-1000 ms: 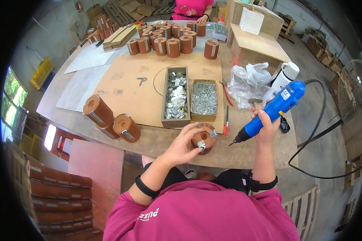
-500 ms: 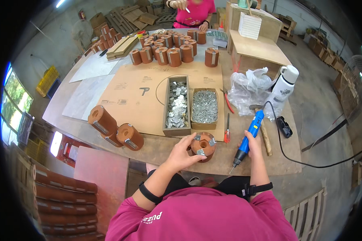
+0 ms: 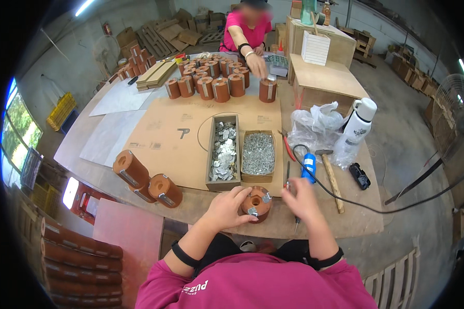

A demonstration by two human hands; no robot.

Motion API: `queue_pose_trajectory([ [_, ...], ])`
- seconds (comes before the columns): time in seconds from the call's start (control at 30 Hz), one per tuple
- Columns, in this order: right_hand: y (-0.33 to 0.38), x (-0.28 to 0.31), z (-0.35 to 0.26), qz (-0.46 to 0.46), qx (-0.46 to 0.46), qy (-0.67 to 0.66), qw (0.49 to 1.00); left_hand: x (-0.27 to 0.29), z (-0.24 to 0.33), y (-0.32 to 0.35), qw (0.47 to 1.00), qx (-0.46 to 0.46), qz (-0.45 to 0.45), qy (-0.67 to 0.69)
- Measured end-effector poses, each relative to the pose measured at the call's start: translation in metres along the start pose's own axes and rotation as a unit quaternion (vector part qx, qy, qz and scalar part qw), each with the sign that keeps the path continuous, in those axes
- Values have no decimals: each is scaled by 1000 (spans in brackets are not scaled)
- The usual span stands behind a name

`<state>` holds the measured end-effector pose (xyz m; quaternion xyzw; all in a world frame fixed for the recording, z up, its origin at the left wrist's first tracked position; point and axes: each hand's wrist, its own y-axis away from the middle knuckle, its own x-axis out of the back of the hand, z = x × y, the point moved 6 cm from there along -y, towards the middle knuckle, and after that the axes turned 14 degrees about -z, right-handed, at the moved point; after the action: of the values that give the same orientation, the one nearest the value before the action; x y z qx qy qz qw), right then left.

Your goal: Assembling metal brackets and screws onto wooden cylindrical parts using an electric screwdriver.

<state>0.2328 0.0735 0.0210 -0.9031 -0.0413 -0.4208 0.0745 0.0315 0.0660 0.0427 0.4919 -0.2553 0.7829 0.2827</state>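
My left hand [image 3: 228,208] is wrapped round the left side of a reddish-brown hollow cylinder [image 3: 255,202] standing upright at the table's front edge. Metal clips sit on the cylinder's rim, and a hole runs through its middle. Just right of it hovers my right hand [image 3: 303,198], thumb and fingertips apart, with nothing visible between them. Beneath and beyond that hand lies a blue electric screwdriver [image 3: 309,168], its middle hidden and its bit pointing toward me. The fingers also cover the handle of a slim screwdriver [image 3: 288,170].
Trays of flat metal clips [image 3: 225,149] and screws [image 3: 258,154] stand ahead. A hammer [image 3: 331,180], red-handled pliers [image 3: 287,146] and white flask [image 3: 360,121] lie or stand right. More cylinders [image 3: 166,190] are left. Opposite, a person's hand [image 3: 256,66] reaches toward another cylinder [image 3: 267,90].
My right hand has let go of the blue electric screwdriver and moved left toward the cylinder. My left hand keeps its hold. The person opposite has reached an arm forward over the table.
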Motion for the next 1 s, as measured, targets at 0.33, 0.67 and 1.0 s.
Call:
queue_pose_trajectory([
  [0.33,2,-26,-31,-128,17,-153,980,1,0,-2,999,-19,-38,10],
  [0.67,1,-27,-34,-80,46,-95,991,-7,-8,9,998,-10,53,32],
  [1.0,3,12,-17,-26,-6,-190,982,-39,-28,7,957,125,12,262],
])
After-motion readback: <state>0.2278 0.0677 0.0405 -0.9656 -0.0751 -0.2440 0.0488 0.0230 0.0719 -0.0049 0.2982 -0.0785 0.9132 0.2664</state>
